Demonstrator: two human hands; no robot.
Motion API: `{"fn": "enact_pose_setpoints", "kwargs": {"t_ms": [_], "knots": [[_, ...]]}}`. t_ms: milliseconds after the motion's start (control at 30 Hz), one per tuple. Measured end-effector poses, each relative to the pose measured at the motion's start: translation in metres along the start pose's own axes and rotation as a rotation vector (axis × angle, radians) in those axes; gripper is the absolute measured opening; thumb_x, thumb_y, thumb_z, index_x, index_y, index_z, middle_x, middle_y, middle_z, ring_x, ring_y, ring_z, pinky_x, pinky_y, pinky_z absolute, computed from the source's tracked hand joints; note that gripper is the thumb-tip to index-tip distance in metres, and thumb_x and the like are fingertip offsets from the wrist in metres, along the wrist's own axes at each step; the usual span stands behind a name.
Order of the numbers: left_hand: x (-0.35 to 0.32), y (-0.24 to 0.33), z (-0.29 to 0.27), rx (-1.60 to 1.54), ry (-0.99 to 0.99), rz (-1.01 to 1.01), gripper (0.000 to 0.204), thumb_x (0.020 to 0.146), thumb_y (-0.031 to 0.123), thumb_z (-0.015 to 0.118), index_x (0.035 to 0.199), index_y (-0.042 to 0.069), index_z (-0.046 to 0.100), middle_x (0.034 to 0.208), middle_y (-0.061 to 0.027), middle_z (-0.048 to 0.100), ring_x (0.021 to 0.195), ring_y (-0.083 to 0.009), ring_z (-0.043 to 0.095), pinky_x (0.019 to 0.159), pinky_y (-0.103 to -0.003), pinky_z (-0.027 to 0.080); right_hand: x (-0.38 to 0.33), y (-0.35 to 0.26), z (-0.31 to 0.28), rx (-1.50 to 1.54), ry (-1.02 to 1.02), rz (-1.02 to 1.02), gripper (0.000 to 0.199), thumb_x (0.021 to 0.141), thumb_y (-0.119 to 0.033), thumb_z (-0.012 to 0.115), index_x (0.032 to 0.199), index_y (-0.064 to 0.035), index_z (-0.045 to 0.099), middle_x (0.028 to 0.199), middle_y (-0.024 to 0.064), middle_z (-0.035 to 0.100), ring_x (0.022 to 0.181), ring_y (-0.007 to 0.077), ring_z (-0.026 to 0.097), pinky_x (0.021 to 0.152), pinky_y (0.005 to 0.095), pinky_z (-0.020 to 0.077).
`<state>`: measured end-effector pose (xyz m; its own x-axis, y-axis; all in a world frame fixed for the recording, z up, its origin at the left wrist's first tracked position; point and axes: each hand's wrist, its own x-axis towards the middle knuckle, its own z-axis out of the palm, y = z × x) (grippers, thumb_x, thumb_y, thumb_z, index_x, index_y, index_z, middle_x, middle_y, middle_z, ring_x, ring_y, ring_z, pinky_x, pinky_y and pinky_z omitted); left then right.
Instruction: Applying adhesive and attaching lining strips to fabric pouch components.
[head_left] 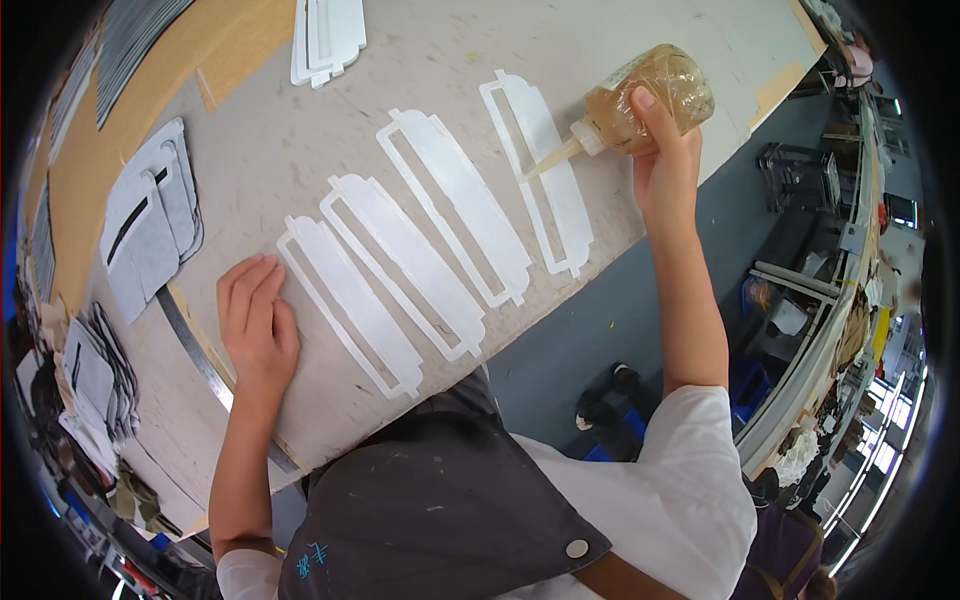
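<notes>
"Our hands?"
"Our right hand (664, 150), partly hidden, grips the amber bottle (687, 88); our left hand (256, 325) lies loosely curled on the table (425, 60)."
"The four white cutouts (457, 190)?"
"Between our hands; we can't tell if the nozzle (556, 159) touches one."

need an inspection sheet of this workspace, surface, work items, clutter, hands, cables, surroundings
surface: pale worktable, marked and stained
work items: four white slotted pieces laid apart in a row; squeeze bottle tilted, nozzle at the rightmost piece, contact unclear
clutter: grey slotted pieces piled at left, metal strip near the left forearm, white stack at the top edge
left hand: resting on the table beside the leftmost piece, nothing seen in it
right hand: gripping the bottle
cables: nothing seen
surroundings: grey floor, dark frame at right
</notes>
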<state>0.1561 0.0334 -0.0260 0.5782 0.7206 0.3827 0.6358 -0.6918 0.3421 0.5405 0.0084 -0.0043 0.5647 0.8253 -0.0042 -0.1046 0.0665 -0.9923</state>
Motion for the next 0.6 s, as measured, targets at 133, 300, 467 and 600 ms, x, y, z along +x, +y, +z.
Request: {"fn": "enact_pose_setpoints", "kwargs": {"t_ms": [133, 300, 467, 600], "knots": [[0.000, 0.000, 0.001, 0.001, 0.006, 0.005, 0.032, 0.069, -0.018, 0.051, 0.097, -0.007, 0.062, 0.104, -0.0172, 0.062, 0.102, -0.0347, 0.059, 0.089, -0.039, 0.047, -0.015, -0.001, -0.008, 0.002, 0.013, -0.014, 0.037, 0.085, -0.019, 0.066, 0.113, 0.0014, 0.055, 0.103, 0.0064, 0.060, 0.096, 0.0141, 0.057, 0.086, 0.0301, 0.0451], [-0.001, -0.002, 0.001, 0.008, 0.019, 0.016, 0.032, 0.069, -0.017, 0.052, 0.097, -0.007, 0.063, 0.104, -0.0168, 0.063, 0.101, -0.0346, 0.059, 0.087, -0.039, 0.048, -0.034, -0.002, -0.015, -0.007, 0.017, 0.022, 0.039, 0.084, -0.016, 0.066, 0.116, 0.0023, 0.053, 0.105, 0.0077, 0.058, 0.100, 0.0158, 0.055, 0.090, 0.0311, 0.0419], [-0.001, -0.003, 0.002, -0.001, 0.024, 0.017, 0.033, 0.069, -0.018, 0.050, 0.098, -0.007, 0.062, 0.104, -0.0172, 0.062, 0.102, -0.0345, 0.059, 0.089, -0.039, 0.047, -0.048, -0.003, -0.025, -0.020, 0.013, 0.032, 0.044, 0.083, -0.016, 0.066, 0.119, 0.0030, 0.052, 0.106, 0.0083, 0.058, 0.101, 0.0169, 0.055, 0.090, 0.0315, 0.0419], [0.001, -0.004, 0.002, 0.016, 0.031, 0.042, 0.032, 0.068, -0.017, 0.054, 0.097, -0.007, 0.063, 0.103, -0.0166, 0.063, 0.100, -0.0345, 0.059, 0.085, -0.039, 0.049, -0.056, -0.004, -0.029, -0.039, 0.026, 0.015, 0.046, 0.082, -0.018, 0.067, 0.119, 0.0033, 0.051, 0.107, 0.0084, 0.058, 0.101, 0.0173, 0.055, 0.090, 0.0317, 0.0419]]}}
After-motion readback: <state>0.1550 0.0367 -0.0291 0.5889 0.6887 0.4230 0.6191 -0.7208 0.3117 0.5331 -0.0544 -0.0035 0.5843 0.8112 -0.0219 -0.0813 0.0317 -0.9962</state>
